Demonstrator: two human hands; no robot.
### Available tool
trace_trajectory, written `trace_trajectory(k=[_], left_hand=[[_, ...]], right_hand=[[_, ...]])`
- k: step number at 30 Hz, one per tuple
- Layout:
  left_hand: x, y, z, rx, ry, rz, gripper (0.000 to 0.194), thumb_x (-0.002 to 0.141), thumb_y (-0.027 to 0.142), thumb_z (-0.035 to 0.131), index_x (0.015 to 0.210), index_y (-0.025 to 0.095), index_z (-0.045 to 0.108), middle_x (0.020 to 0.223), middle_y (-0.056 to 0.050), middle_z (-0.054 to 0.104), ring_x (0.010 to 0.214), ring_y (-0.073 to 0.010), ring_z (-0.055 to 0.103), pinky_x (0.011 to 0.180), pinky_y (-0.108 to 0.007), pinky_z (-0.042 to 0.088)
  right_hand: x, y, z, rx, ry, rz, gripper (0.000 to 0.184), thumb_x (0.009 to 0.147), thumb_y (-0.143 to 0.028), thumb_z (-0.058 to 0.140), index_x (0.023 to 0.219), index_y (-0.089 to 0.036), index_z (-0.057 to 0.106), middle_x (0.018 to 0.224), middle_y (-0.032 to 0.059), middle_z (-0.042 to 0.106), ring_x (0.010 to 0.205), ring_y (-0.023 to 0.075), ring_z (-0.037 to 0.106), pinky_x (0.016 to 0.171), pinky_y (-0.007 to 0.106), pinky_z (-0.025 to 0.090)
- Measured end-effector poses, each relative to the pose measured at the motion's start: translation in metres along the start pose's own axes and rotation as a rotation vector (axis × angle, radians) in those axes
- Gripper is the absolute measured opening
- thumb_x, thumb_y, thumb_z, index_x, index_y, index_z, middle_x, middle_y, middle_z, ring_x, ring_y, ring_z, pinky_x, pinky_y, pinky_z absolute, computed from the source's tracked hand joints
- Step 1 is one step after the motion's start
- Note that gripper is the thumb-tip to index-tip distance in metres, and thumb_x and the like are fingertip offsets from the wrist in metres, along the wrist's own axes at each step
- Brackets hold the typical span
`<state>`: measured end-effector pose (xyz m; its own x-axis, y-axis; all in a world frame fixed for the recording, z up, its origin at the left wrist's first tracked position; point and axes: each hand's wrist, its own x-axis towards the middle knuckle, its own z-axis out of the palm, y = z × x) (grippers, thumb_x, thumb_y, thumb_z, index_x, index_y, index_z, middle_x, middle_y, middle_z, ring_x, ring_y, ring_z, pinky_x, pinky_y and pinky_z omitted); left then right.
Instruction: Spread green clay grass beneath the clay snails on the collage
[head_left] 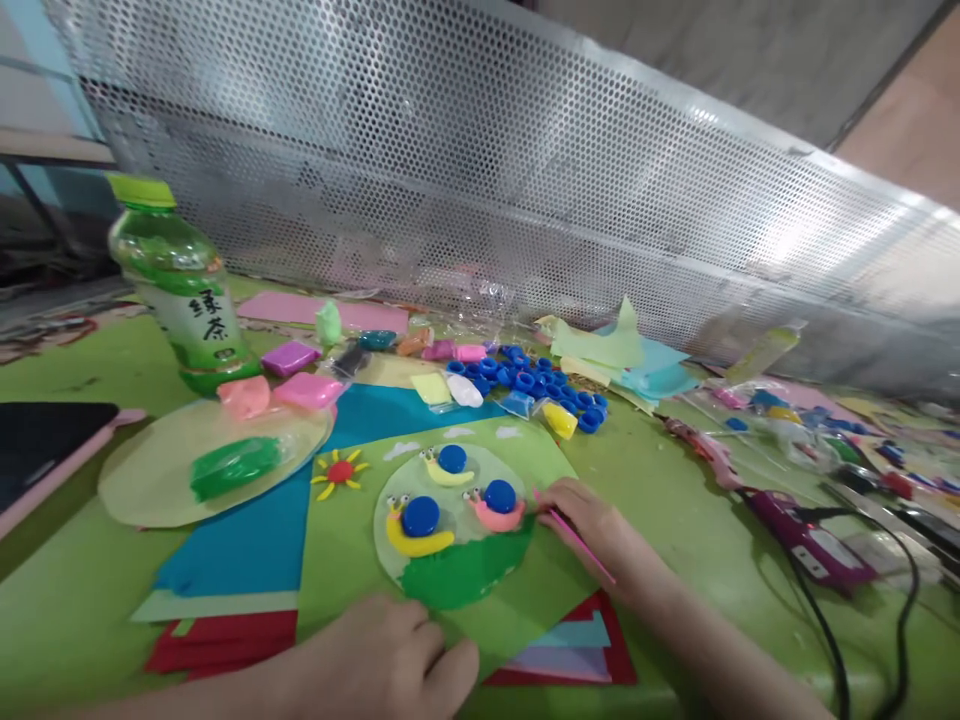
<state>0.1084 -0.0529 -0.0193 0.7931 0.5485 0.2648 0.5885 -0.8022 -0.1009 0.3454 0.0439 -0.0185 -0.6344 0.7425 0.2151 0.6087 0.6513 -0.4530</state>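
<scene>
My right hand (596,535) pinches a thin pink stick tool (574,535), whose tip touches the pink clay snail (496,508) on a round pale disc (390,500). The disc also carries two yellow snails with blue bottle-cap shells (420,525) and a green clay strip (465,575). It lies on a green paper sheet (547,460) with a clay sun (340,472). My left hand (390,660) rests at the sheet's near edge, fingers curled on the paper.
A green tea bottle (184,285) stands at the back left. A second disc (150,470) holds green clay. Clay packets and blue caps (536,385) lie behind, a dark tablet (37,445) at the left, a purple glue gun (806,540) with cable at the right. Perforated metal panel behind.
</scene>
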Motion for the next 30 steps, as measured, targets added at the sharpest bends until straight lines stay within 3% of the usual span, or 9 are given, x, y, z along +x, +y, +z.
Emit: trace_trajectory(k=[5,11,20,26,30], left_hand=[[-0.001,0.0,0.005,0.041,0.09,-0.01,0.011,0.071,0.012,0.048,0.07,0.022,0.043,0.055,0.006,0.05,0.043,-0.0132,0.042,0.041,-0.032,0.017],[0.0,-0.001,0.014,0.073,0.171,-0.001,0.011,0.073,0.012,0.045,0.071,0.022,0.041,0.051,0.005,0.047,0.04,-0.0133,0.04,0.041,-0.033,0.015],[-0.004,-0.004,0.017,0.052,0.135,0.014,0.011,0.075,0.015,0.045,0.075,0.023,0.038,0.053,0.006,0.049,0.04,-0.0136,0.042,0.039,-0.032,0.016],[-0.001,-0.004,0.013,0.05,0.135,0.017,0.01,0.078,0.013,0.039,0.075,0.023,0.037,0.052,0.005,0.05,0.04,-0.0138,0.044,0.041,-0.031,0.015],[0.001,-0.005,0.009,0.027,0.143,0.018,0.012,0.081,0.013,0.034,0.075,0.022,0.039,0.051,0.004,0.05,0.041,-0.0137,0.044,0.042,-0.031,0.016]], right_hand=[[0.001,-0.001,0.001,-0.06,0.015,0.011,0.018,0.09,-0.016,0.039,0.084,-0.018,0.057,0.085,0.009,0.059,0.082,0.0204,0.056,0.076,0.036,0.047],[-0.003,0.002,-0.003,-0.067,0.074,0.063,0.017,0.092,-0.021,0.038,0.088,-0.017,0.055,0.086,0.0083,0.059,0.079,0.0183,0.057,0.072,0.032,0.048],[-0.003,-0.011,-0.002,-0.152,-0.012,0.026,0.017,0.092,-0.017,0.041,0.09,-0.016,0.058,0.088,0.0072,0.06,0.084,0.0164,0.057,0.076,0.029,0.048],[0.002,-0.012,0.006,-0.328,-0.017,0.107,0.011,0.09,-0.021,0.051,0.09,-0.014,0.059,0.092,0.0033,0.06,0.086,0.0156,0.058,0.075,0.034,0.049],[0.002,-0.009,0.0,-0.394,0.026,0.172,0.014,0.089,-0.025,0.053,0.094,-0.014,0.059,0.096,0.0039,0.061,0.087,0.0158,0.059,0.075,0.035,0.05]])
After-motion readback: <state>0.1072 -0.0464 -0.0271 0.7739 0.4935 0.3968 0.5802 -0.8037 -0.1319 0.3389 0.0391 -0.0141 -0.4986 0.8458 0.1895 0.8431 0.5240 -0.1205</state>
